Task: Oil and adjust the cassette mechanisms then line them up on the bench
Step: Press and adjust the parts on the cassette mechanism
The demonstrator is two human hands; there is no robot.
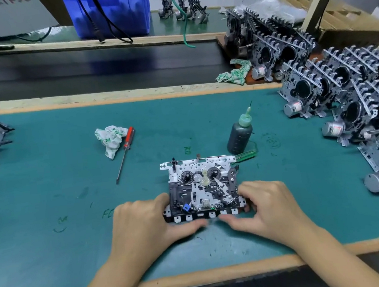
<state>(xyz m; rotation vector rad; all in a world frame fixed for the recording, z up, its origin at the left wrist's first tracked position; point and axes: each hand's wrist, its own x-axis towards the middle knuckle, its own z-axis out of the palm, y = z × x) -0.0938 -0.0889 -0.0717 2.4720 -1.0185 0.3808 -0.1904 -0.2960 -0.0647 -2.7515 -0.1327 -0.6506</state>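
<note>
Metal cassette mechanism [203,186] flat on bench, left hand [143,222] and right hand [266,205] clasping its sides

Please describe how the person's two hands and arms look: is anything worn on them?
The left hand and right hand are bare: no gloves, rings, watch or wrist strap visible. Both forearms are bare down to the bottom edge of the picture; no sleeves show. No markings are visible.
</note>
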